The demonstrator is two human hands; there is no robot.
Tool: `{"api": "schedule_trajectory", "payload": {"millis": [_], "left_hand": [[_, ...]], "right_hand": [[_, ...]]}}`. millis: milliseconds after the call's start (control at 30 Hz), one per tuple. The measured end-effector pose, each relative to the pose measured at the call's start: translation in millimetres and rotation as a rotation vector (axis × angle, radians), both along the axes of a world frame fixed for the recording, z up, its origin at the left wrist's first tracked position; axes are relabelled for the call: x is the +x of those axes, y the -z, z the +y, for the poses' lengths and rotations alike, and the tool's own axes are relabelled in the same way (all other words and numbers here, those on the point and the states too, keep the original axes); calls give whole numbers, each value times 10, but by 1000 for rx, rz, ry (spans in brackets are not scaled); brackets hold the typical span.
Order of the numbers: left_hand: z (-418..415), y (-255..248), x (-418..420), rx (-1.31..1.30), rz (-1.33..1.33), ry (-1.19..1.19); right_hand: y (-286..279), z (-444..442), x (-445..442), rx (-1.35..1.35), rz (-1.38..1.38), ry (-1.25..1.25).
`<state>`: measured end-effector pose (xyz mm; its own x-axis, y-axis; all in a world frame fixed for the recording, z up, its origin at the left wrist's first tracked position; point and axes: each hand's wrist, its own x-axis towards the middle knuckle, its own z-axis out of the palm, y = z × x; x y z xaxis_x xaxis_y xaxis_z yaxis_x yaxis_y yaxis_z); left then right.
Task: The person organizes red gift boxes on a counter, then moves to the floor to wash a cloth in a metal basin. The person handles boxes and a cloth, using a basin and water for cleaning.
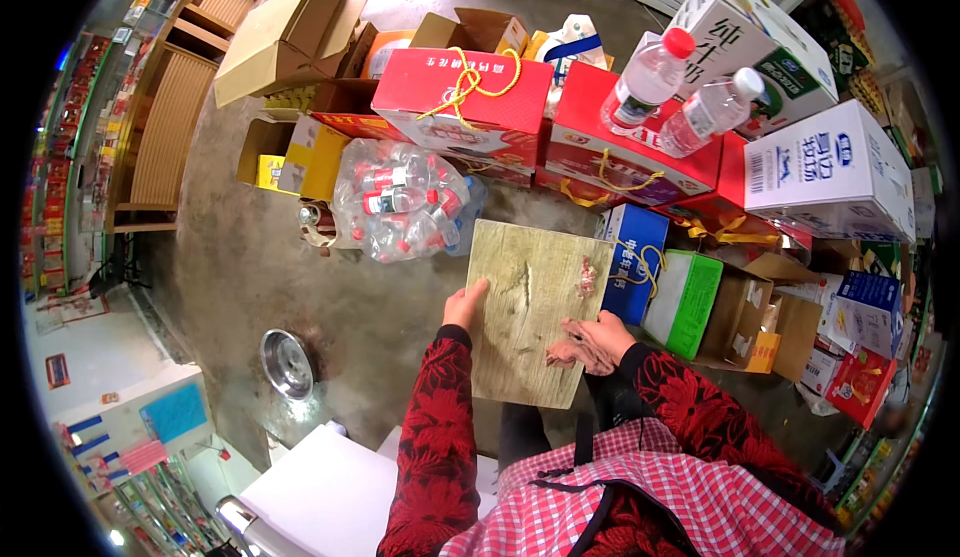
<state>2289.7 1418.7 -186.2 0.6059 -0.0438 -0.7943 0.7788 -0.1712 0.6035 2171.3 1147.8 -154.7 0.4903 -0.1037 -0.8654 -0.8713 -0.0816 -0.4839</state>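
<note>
A flat board with a wood-grain surface [525, 309] is held out in front of my body, over the floor. My left hand [463, 305] grips its left edge, with the thumb on top. At the right edge, my right hand [611, 336] holds a crumpled brownish-pink cloth [579, 347], part of which lies over the board. Near the board's upper right is a small patch of reddish-white bits [586, 278]. The fingers under the board are hidden.
A clear bag of empty plastic bottles [401, 201] lies beyond the board. Red gift boxes [465, 99] and two plastic bottles [646, 81] stand farther off. A blue box [634, 261] and a green box [682, 302] are at the right. A metal basin [288, 364] rests on the floor at left.
</note>
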Motion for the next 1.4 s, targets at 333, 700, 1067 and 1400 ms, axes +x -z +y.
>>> {"api": "schedule_trajectory", "payload": {"millis": [333,700,1067,1400], "left_hand": [[-17,735,507,152,-120,208],[-145,764,1066,1,-44,196],[-341,380,1012,498,-403,493],[-659,-2124,-668,69,-707,1140]], "right_hand": [[444,291,270,228,61,396],[781,141,653,155,-54,419],[621,75,694,45,-119,193],[-734,-393,-489,205,-277,-76]]}}
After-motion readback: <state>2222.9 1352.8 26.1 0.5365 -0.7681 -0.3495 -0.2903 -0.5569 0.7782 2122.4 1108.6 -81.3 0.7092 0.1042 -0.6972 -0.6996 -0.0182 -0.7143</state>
